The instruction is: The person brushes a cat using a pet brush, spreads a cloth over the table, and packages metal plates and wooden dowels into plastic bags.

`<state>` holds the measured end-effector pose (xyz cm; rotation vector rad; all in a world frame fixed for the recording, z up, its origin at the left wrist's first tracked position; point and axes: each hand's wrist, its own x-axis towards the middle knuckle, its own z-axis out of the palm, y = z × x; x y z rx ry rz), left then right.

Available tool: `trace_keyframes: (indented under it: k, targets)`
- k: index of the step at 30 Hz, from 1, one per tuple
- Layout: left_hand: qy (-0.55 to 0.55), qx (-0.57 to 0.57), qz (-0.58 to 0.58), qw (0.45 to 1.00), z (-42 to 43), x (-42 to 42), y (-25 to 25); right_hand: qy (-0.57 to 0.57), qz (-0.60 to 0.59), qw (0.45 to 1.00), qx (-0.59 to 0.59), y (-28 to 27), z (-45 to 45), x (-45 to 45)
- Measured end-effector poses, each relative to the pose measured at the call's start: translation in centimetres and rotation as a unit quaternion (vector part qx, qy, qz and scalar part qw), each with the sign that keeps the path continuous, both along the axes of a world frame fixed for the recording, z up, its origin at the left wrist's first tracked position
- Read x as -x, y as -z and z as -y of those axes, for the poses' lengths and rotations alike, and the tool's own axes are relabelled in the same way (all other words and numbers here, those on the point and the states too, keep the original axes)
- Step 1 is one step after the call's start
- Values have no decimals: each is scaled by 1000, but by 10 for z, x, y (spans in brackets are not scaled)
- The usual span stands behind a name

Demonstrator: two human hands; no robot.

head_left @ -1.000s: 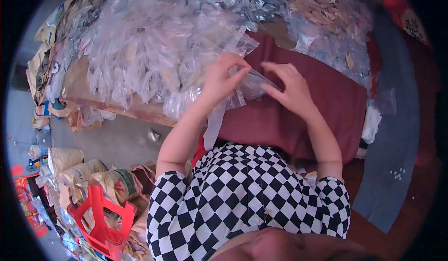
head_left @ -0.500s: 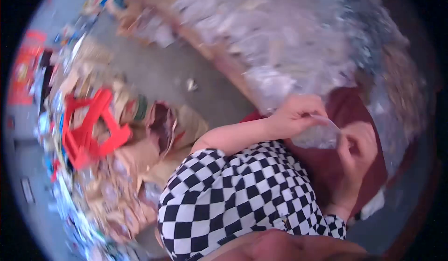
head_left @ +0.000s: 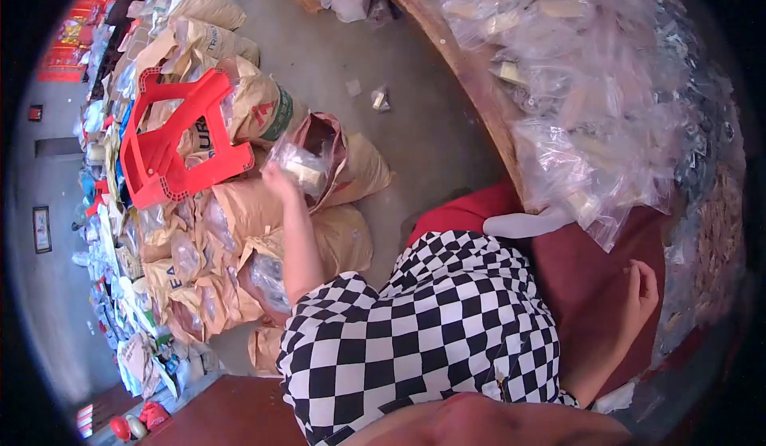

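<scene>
My left hand (head_left: 279, 176) is stretched out to the left, closed on a clear plastic bag (head_left: 307, 167) with pale contents. The bag hangs over the mouth of an open paper sack (head_left: 339, 147). On the other side, my right hand (head_left: 641, 290) rests above the dark red cloth (head_left: 586, 278) over my lap, fingers bent and slightly apart, with nothing seen in it. Beyond it lies a heap of filled clear bags (head_left: 574, 111) on the table.
A red plastic stool (head_left: 187, 135) lies on its side on the brown paper sacks (head_left: 239, 215) at the left. The wooden table edge (head_left: 471, 79) runs diagonally above my lap. A small packet (head_left: 381, 99) lies on the grey floor (head_left: 359, 43).
The view has turned left. My hands, earlier together at a clear bag over the cloth, are now far apart; the left one has carried a bag over to the sacks.
</scene>
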<state>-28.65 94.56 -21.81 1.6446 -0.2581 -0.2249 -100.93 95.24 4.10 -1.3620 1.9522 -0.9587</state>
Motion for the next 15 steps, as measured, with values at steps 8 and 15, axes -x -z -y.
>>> trace_keyframes:
  k: [8,15]
  targets:
    - [149,-137,-52,978,-1,-55,60,1,-25,1000,13,5,10,3]
    - [257,-230,102,933,88,-20,57,7,-126,992,14,-4,4,15]
